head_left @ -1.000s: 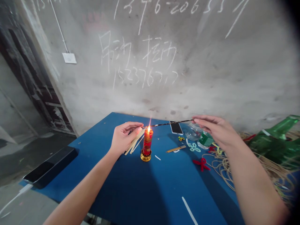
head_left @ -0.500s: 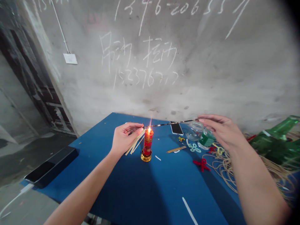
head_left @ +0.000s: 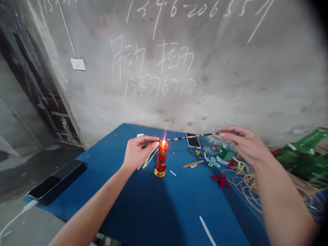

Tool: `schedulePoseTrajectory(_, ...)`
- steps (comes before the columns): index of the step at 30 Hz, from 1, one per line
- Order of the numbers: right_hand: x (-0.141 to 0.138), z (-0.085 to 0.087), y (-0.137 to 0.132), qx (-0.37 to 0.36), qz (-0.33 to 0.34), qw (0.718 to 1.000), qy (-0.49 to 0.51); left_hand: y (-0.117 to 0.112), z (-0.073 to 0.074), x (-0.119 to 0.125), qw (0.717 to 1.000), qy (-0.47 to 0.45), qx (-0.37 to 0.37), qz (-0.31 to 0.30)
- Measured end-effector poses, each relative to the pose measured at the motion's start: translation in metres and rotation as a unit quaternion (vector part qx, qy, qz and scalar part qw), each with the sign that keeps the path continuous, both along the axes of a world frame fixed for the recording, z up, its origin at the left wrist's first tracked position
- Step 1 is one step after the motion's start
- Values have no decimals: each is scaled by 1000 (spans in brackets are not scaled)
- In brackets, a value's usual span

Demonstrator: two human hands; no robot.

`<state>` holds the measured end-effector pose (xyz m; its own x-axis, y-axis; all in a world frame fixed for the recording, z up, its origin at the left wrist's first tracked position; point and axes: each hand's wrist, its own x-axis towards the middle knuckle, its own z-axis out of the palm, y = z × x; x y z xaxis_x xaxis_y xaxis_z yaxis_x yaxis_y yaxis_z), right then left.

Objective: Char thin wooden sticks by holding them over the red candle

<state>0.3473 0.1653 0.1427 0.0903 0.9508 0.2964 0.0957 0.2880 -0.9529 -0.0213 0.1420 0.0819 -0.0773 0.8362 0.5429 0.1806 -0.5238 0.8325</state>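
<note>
While crossing the flame (head_left: 163, 143), the stick (head_left: 192, 136) looks striped.

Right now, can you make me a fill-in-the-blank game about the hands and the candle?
The left hand and the right hand each pinch one ____ of a twisted striped strip.
The strip crosses the flame of a ____ candle.
The candle stands in a ____ holder.
The table is ____.

Missing words: end; red; gold; blue.
</note>
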Motion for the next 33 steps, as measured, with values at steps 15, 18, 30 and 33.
schedulePoseTrajectory(15,-4,-4,4,-25,-29,999,-16,0,2,-8,999,-39,4,1)
schedulePoseTrajectory(18,-16,-6,5,-25,-30,998,-43,2,3,-16,998,-62,2,10)
schedulePoseTrajectory(30,-48,-13,2,-12,24,995,-94,13,6,-45,995,-87,9,49)
schedulePoseTrajectory(33,-54,-14,2,-13,27,996,-89,15,6,-50,995,-83,6,51)
